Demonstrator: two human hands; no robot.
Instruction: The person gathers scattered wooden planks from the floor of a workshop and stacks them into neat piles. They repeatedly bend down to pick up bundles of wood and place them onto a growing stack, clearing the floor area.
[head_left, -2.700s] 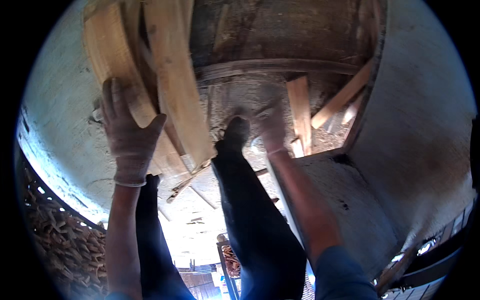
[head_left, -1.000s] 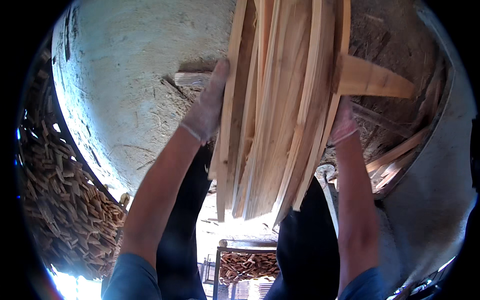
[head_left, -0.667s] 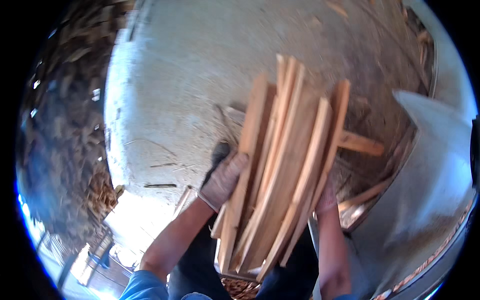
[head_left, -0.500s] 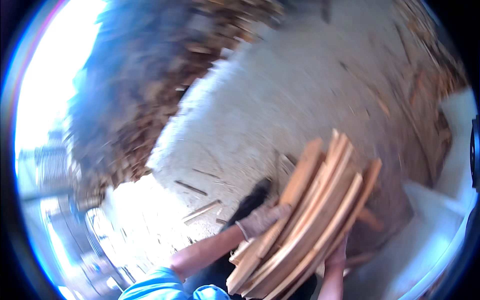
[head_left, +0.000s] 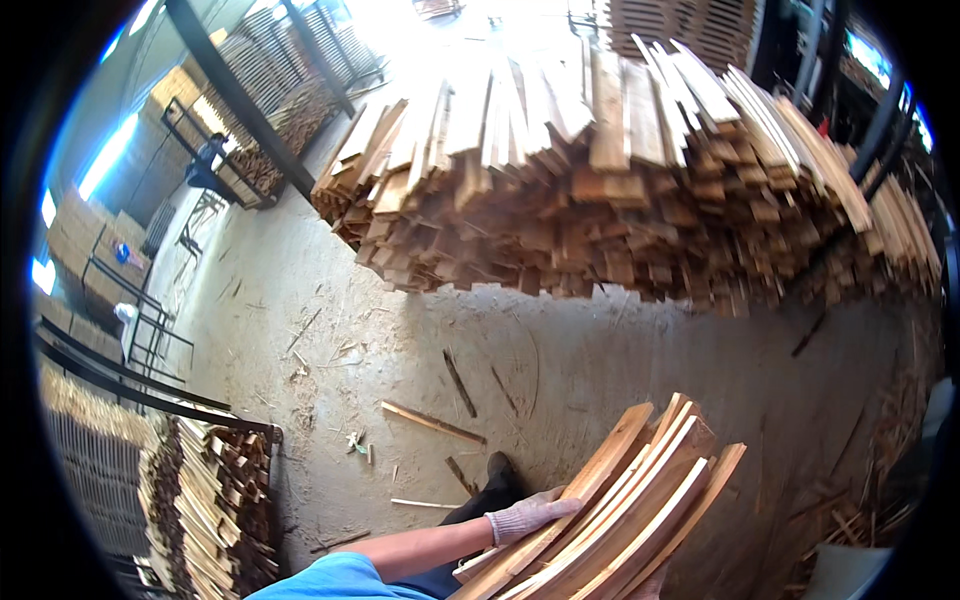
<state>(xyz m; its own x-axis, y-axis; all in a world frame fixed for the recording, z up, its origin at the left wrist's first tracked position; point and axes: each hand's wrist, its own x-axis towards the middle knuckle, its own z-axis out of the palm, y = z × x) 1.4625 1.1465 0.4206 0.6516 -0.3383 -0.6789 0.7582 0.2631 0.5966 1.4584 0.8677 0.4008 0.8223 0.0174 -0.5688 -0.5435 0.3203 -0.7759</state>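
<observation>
A bundle of rough wooden slats lies tilted across my front at the lower right, its far ends fanned slightly apart. My left hand, in a pale knitted glove, is closed on the bundle's left edge. Only a small part of my right hand shows, under the right side of the slats near the lower edge. Its fingers are hidden beneath the wood, and the bundle rests against it. One dark shoe shows on the floor just beyond my left hand.
A large stack of slats spans the far side. Another slat pile stands at lower left beside a dark metal rail. Loose strips litter the concrete floor. A dark post rises at far left.
My view has swung round, bringing the large slat stack across the far side and the metal racks at left into sight. Both hands keep the bundle, which sits lower in view.
</observation>
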